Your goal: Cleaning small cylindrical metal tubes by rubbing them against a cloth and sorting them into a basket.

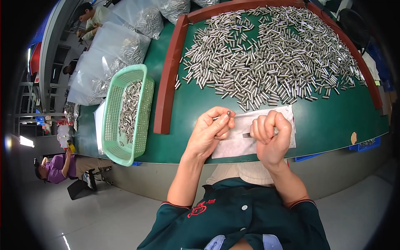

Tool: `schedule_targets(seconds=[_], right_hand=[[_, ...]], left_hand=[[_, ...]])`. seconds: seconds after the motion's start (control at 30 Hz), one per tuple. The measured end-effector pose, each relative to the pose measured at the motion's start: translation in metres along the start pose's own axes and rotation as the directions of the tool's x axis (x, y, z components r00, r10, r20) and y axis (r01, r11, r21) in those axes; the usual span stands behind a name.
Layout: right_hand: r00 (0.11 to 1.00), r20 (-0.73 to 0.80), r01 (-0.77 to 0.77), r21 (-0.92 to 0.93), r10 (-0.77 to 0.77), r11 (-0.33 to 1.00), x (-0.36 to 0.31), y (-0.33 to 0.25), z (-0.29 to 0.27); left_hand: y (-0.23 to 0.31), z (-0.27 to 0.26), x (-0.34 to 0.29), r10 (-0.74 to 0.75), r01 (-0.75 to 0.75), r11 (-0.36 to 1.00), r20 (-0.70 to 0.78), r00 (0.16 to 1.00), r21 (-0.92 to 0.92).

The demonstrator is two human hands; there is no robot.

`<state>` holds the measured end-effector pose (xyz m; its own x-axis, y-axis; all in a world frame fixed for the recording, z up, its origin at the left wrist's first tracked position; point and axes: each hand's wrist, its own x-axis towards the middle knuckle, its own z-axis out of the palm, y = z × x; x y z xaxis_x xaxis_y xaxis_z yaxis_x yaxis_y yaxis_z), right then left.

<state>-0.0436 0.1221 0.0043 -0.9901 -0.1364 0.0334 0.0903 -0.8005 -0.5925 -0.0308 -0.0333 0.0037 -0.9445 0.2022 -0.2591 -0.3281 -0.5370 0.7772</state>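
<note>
My left hand (210,132) is closed, pinching a small metal cylinder (228,113) between thumb and forefinger; the cylinder's end shows at the fingertips. To its right, my right hand (271,135) is wrapped in a fist round a tool with a short flat metal tip (246,135). That tip points toward my left hand, apart from the cylinder; the tool's handle is hidden in the fist. Both hands are above a stained whitish cloth (229,151) at the table's near edge. Beyond them, many loose metal cylinders (275,62) lie spread over the green table (325,121).
Red-brown rails (168,79) border the cylinders. On the left stands a green plastic basket (146,104) partly filled with metal pieces. Clear bags (100,62) of parts lie behind it. A black fan (354,26) is at the far right. Other people, one in purple (56,168), are at left.
</note>
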Motion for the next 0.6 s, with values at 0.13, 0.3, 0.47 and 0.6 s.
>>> schedule_targets(seconds=[0.13, 0.3, 0.47, 0.6], right_hand=[[1.000, 0.006, 0.008, -0.007, -0.008, 1.000, -0.001, -0.001, 0.001], [1.000, -0.005, -0.005, -0.007, 0.005, 1.000, -0.003, -0.001, 0.000], [1.000, -0.007, -0.004, 0.014, 0.004, 1.000, 0.000, 0.001, -0.003], [0.999, 0.038, 0.019, 0.108, -0.023, 0.994, 0.001, -0.003, -0.001]], left_hand=[[0.000, 0.004, -0.002, -0.008, 0.008, 0.999, -0.007, 1.000, 0.040], [0.000, 0.009, -0.004, -0.024, 0.026, 0.996, -0.024, 0.999, 0.082], [-0.001, 0.028, -0.017, 0.217, -0.045, 0.541, -0.087, 0.972, 0.839], [-0.008, 0.031, -0.023, 0.302, -0.041, 0.218, -0.028, 0.953, 0.975]])
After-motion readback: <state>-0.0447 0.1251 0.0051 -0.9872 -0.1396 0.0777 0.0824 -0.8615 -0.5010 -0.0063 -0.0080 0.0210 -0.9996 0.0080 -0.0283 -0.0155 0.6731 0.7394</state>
